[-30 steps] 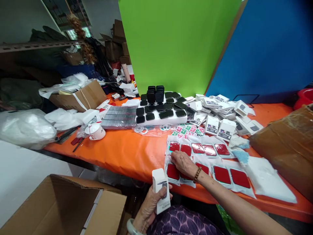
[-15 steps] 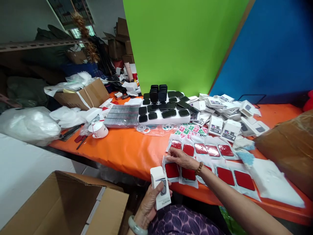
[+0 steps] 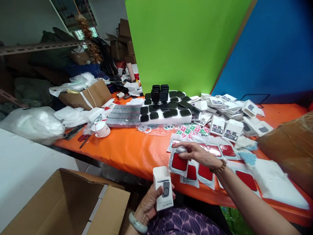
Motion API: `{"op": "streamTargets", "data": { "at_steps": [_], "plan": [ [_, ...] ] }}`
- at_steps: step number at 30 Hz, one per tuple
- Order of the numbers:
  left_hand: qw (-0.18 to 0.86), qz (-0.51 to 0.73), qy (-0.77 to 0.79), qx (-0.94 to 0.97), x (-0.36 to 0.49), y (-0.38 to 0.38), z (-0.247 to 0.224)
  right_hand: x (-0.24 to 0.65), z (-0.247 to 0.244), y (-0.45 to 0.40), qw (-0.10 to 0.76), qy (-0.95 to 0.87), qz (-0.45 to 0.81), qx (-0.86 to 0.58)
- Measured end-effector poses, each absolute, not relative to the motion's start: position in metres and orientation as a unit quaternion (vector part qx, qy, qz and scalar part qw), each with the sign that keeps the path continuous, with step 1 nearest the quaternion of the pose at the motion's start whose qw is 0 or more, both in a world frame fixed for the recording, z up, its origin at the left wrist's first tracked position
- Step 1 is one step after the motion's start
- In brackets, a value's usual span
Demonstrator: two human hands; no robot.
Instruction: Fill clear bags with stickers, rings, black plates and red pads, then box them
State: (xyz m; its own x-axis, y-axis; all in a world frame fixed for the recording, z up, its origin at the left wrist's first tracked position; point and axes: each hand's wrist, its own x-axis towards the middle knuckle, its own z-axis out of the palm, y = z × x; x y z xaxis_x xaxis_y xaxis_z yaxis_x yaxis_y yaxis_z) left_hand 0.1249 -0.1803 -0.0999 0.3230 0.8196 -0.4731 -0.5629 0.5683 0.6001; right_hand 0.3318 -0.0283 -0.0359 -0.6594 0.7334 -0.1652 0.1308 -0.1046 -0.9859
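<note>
My left hand [image 3: 148, 203] is wrapped around a small white box [image 3: 166, 203] printed with a dark device and the word MAGNETIC. The box stands tilted near my lap, its top flap up. Over the table's front part, my right hand [image 3: 199, 156] pinches the upper edge of a red square pad in a translucent white pouch [image 3: 179, 162], which hangs raised above the others. Beneath and behind it lie rows of similar red pads in pouches [image 3: 246, 180], some partly hidden by my hand and forearm.
Black square devices [image 3: 164, 94] stand and lie on a white block at the back. Small white boxes [image 3: 217, 125] are heaped to their right. A cardboard box [image 3: 111, 209] stands open at lower left. Also on the orange table are a white mug [image 3: 102, 130] and a brown wrapped bundle [image 3: 288, 143].
My right hand has taken hold of a pouched red pad from the front row's left end and lifted it. My left hand still holds the white box, now slightly more upright.
</note>
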Motion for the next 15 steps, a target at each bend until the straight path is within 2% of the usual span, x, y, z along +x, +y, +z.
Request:
{"op": "streamTargets", "data": {
  "at_steps": [4,10,15],
  "plan": [
    [0.824,0.409,0.343,0.191,0.138,-0.177,-0.094,0.335,-0.009,-0.042,0.263,-0.68,0.596,-0.336],
    [0.859,0.363,0.278,0.23,0.158,-0.171,-0.087,0.33,0.007,-0.058,0.236,-0.773,0.494,-0.32],
    [0.872,0.352,0.254,0.226,0.163,-0.172,-0.089,0.33,0.0,-0.063,0.229,-0.76,0.511,-0.329]
  ]
}}
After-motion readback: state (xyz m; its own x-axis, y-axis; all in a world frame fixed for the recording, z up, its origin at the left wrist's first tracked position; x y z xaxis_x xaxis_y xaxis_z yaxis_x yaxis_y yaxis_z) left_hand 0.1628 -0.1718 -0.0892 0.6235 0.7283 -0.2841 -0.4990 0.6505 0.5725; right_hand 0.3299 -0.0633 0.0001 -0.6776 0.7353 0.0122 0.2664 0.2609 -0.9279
